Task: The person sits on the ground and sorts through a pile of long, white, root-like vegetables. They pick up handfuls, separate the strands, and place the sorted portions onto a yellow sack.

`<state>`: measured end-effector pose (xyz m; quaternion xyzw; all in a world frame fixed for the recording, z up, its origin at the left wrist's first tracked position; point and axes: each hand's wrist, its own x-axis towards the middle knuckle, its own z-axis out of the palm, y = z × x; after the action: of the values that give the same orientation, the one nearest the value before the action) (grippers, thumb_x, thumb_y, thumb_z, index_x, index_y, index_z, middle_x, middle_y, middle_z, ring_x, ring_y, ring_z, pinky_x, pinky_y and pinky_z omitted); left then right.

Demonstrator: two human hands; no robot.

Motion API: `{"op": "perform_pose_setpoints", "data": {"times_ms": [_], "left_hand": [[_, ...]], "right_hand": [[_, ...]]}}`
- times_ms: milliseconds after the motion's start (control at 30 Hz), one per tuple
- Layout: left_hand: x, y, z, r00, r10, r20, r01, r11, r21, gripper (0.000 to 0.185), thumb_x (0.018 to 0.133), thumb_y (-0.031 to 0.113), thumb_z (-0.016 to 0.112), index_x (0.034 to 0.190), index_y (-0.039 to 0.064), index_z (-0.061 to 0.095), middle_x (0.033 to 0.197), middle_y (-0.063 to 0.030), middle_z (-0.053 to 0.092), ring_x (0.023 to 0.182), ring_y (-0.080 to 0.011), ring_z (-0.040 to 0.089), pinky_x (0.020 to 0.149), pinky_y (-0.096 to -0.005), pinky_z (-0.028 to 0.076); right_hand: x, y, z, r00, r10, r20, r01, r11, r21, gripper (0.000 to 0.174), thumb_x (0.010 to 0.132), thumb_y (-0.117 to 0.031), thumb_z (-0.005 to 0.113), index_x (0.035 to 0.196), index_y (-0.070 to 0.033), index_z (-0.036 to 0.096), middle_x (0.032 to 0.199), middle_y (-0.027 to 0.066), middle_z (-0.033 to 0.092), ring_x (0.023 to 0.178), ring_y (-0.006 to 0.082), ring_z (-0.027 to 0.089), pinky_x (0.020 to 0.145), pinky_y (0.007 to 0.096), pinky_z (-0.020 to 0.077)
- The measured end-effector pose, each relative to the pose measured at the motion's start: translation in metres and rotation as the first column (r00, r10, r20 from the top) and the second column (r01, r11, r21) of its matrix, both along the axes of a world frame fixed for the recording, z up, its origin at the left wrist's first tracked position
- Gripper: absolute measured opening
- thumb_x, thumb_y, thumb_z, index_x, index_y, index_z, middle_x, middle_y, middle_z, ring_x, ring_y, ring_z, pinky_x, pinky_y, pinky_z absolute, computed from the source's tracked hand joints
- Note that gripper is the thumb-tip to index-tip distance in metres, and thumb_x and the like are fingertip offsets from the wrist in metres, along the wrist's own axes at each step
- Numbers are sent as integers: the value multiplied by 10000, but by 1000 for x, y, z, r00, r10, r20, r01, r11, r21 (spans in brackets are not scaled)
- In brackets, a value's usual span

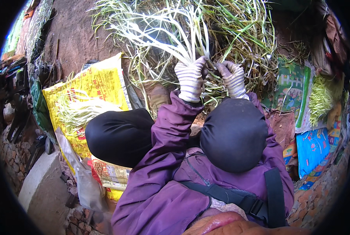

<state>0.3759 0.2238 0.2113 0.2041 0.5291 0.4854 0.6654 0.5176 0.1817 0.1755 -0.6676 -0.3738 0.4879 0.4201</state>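
Observation:
My left hand [191, 77], in a striped knit glove, is closed around the base of a bunch of pale leafy stalks [175, 35]; they fan up and to the left. Close by on the right, my right hand [231, 77], gloved alike, has its thumb and fingers together at a thin strand near the bunch's lower end; what exactly it pinches is hard to tell. Beyond both hands spreads a large heap of green and dry stalks [245, 38]. More pale stalks [80, 110] lie on a yellow printed sack [104, 79] at the left.
Before me are my two dark-covered knees [233, 135] and a shoe [160, 97]. At the right, a bundle of yellow-green stalks [320, 100] lies by a blue printed bag [312, 149] and a green printed sheet [289, 85]. A pale concrete block [42, 182] stands lower left.

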Motion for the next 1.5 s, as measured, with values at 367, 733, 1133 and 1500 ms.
{"op": "perform_pose_setpoints", "data": {"times_ms": [367,733,1133,1500], "left_hand": [[-32,18,7,971,209,-115,-198,975,97,209,823,51,695,655,65,572,502,16,493,380,-70,412,376,-224,284],[-17,7,2,999,10,37,-15,992,122,70,822,42,683,790,17,626,577,5,560,434,-59,461,405,-194,331],[-21,5,-52,976,-19,-215,21,1000,10,48,773,-2,678,812,12,654,603,5,573,462,-76,483,429,-225,363],[-55,11,-83,691,-158,-705,339,933,124,199,860,113,684,1025,2,672,854,-70,703,666,-106,595,620,-254,478]], "right_hand": [[144,-66,-33,258,569,781,91,790,-606,471,887,-535,512,886,-91,670,785,181,663,738,367,639,666,441,505],[-17,51,52,971,236,-33,-234,970,59,241,890,-243,683,941,-8,694,759,-15,652,645,51,547,595,195,443],[53,32,50,575,-122,-809,251,968,32,307,947,-270,575,1049,19,605,598,-74,336,515,62,322,468,218,291],[66,28,73,672,-245,-699,399,915,63,292,922,-222,625,1035,48,624,678,-16,526,617,84,489,562,217,415]]}}
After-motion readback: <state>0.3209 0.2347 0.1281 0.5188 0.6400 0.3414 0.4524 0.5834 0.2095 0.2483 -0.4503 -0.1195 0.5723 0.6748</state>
